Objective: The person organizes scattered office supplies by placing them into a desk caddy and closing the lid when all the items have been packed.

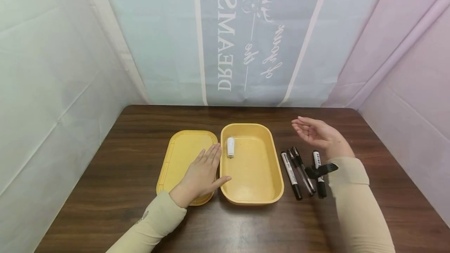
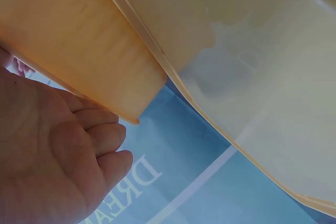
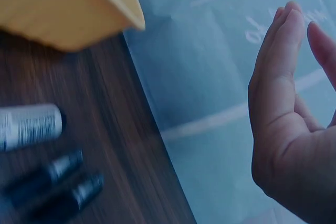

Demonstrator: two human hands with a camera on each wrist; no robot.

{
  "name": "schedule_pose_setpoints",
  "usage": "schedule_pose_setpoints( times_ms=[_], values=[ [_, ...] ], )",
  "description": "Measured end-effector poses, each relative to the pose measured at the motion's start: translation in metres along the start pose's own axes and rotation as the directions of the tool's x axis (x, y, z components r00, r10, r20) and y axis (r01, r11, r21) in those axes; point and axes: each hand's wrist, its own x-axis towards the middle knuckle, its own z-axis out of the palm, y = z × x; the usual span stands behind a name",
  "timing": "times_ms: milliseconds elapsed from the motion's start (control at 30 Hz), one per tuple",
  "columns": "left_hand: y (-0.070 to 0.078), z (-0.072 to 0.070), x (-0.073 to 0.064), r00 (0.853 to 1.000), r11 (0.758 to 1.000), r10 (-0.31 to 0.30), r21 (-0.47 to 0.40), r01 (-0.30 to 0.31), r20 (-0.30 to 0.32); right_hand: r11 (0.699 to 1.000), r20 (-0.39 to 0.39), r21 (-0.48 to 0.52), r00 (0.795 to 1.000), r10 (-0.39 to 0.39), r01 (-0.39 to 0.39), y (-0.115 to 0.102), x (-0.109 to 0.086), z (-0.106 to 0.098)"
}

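Observation:
My left hand [image 1: 203, 171] lies over the right side of a yellow lid [image 1: 186, 147], its fingers straight along the left rim of a yellow plastic box [image 1: 277, 167]. Its thumb reaches over that rim. In the left wrist view the fingertips [image 2: 116, 166] are right at the box's edge. Inside the box, near its left wall, is a small white rounded object [image 1: 230, 147]. Raised above the table to the right of the box, my right hand [image 1: 314, 131] holds nothing, its fingers slightly bent and the thumb apart in the right wrist view.
Right of the box lie a white-and-black marker [image 1: 290, 171], two dark-capped clear pens [image 1: 303, 171] and another marker [image 1: 316, 159], partly covered by the black wrist strap [image 1: 321, 170]. Everything rests on a dark wooden table [image 1: 116, 174] with fabric walls on three sides.

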Motion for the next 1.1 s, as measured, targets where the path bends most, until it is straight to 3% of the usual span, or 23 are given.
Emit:
schedule_pose_setpoints(
  times_ms=[167, 600, 733, 833, 900, 1000, 1033, 1100],
  values=[
    [0.0, 0.002, -0.001, 1.0, 1.0, 0.004, 0.001, -0.004, -0.009, 1.0, 0.021, 0.002, 1.0, -0.022, 0.022, -0.003, -0.017, -0.021],
    [-0.001, 0.007, -0.003, 1.0, 1.0, 0.009, 0.015, -0.008, -0.009, 0.989, -0.025, -0.134, 0.998, -0.061, 0.057, -0.005, -0.047, -0.056],
    [-0.001, 0.009, -0.003, 1.0, 1.0, 0.009, 0.02, -0.009, -0.011, 0.961, -0.063, -0.268, 0.993, -0.095, 0.075, -0.002, -0.053, -0.06],
    [-0.001, 0.009, -0.003, 1.0, 1.0, 0.008, 0.02, -0.008, -0.012, 0.883, -0.112, -0.464, 0.984, -0.139, 0.072, 0.001, -0.057, -0.059],
    [-0.001, 0.009, -0.003, 1.0, 1.0, 0.007, 0.017, -0.007, -0.015, 0.804, -0.161, -0.594, 0.972, -0.173, 0.044, 0.003, -0.058, -0.057],
    [-0.001, 0.009, -0.003, 1.0, 1.0, 0.008, 0.013, -0.008, -0.021, 0.618, -0.228, -0.785, 0.944, -0.236, -0.035, 0.006, -0.058, -0.052],
    [-0.001, 0.009, -0.003, 1.0, 1.0, 0.009, 0.011, -0.009, -0.023, 0.543, -0.244, -0.837, 0.934, -0.26, -0.068, 0.008, -0.058, -0.051],
    [-0.001, 0.009, -0.003, 1.0, 1.0, 0.009, 0.011, -0.009, -0.026, 0.363, -0.263, -0.921, 0.914, -0.309, -0.142, 0.011, -0.057, -0.048]
  ],
)
